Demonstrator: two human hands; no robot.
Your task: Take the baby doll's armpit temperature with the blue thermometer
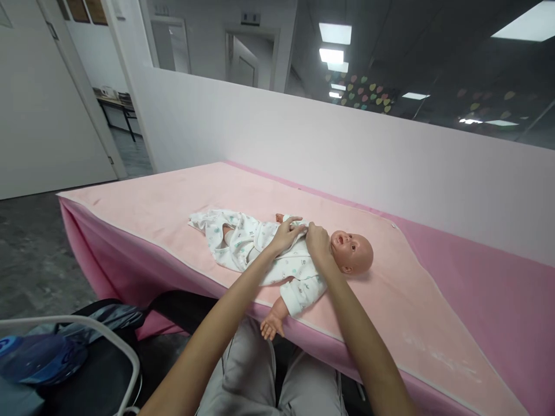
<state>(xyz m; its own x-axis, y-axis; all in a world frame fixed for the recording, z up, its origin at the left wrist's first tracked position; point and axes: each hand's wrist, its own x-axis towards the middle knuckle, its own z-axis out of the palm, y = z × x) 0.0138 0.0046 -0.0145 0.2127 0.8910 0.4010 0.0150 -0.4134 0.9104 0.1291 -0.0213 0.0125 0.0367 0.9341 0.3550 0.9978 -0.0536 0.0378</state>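
A baby doll lies on its back on a pink-covered table, its head to the right. It wears a white patterned baby top and matching pants. Over the doll's chest, my left hand pinches the front of the top between thumb and fingers. Right beside it, close to the neck, my right hand is closed on the same cloth. The fingertips partly hide the bit of fabric they grip. One doll arm hangs over the near table edge.
A pale pink sheet covers the table over a darker pink cloth. Behind stands a white wall with a window above. At lower left, a chair holds a blue water bottle.
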